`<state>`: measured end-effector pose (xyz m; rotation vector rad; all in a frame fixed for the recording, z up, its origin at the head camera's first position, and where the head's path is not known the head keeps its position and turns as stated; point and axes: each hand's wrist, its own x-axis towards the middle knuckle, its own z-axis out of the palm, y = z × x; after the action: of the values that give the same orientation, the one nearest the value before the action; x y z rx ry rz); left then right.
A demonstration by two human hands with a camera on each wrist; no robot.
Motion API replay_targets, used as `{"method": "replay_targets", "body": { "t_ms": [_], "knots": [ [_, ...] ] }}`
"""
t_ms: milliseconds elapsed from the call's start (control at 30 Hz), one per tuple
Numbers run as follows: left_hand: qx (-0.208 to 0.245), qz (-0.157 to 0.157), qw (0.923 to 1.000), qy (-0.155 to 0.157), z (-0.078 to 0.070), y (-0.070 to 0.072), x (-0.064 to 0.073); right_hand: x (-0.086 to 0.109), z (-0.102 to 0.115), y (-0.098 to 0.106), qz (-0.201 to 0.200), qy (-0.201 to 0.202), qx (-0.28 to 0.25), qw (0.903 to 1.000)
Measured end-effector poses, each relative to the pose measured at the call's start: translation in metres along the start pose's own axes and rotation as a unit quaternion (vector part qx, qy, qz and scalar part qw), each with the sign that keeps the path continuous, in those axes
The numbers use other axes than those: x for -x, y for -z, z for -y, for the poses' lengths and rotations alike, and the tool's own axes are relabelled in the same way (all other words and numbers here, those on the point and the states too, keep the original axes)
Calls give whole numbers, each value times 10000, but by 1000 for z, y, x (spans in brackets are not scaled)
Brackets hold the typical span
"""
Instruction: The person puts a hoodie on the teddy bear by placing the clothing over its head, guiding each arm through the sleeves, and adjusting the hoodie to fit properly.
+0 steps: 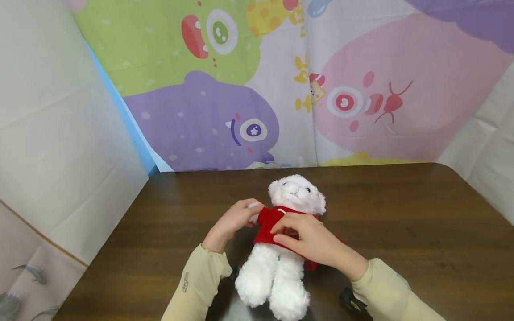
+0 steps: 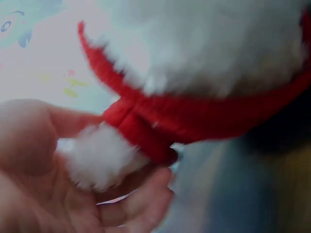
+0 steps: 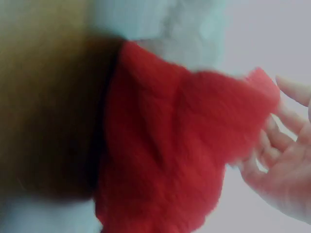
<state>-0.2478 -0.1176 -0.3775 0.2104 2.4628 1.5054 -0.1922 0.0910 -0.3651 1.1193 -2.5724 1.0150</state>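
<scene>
A white plush bear (image 1: 295, 191) in a red shirt (image 1: 267, 225) lies on its back on the table, head toward the far side. My left hand (image 1: 234, 218) grips the bear's arm at the left; in the left wrist view the fluffy white paw (image 2: 99, 155) sits between thumb and curled fingers, below the red sleeve (image 2: 146, 136). Over the shirt's front is my right hand (image 1: 311, 236), its fingers loosely bent and thumb apart. In the right wrist view its fingertips are close to the red cloth (image 3: 194, 126); whether they touch is blurred.
The brown wooden table (image 1: 421, 214) extends on both sides of the bear. A black object (image 1: 353, 303) lies beside the right sleeve. Behind the table hangs a cartoon-printed curtain (image 1: 281, 120), and pale cloth panels (image 1: 72, 133) flank it.
</scene>
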Motion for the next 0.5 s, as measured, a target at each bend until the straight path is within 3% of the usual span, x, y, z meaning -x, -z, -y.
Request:
{"method": "replay_targets", "body": {
  "t_ms": [133, 233, 300, 367, 433, 500],
  "knots": [
    [-888, 110, 9960, 61, -5, 3, 4, 4, -6, 13, -616, -731, 291, 9950],
    [-924, 405, 9948, 147, -4, 2, 6, 11, -14, 22, -673, -1340, 1314, 9799],
    [-694, 636, 9954, 190, -4, 1, 7, 16, -19, 29, -446, -1789, 2149, 9591],
    [-437, 794, 9957, 210, -2, 0, 7, 20, -23, 35, 50, -2382, 2647, 9344],
    [-277, 843, 9959, 187, -1, 0, 7, 24, -26, 41, 692, -3016, 2662, 9129],
    [-238, 788, 9965, 138, -1, 0, 7, 26, -29, 44, 1185, -3534, 2331, 8982]
  ]
}}
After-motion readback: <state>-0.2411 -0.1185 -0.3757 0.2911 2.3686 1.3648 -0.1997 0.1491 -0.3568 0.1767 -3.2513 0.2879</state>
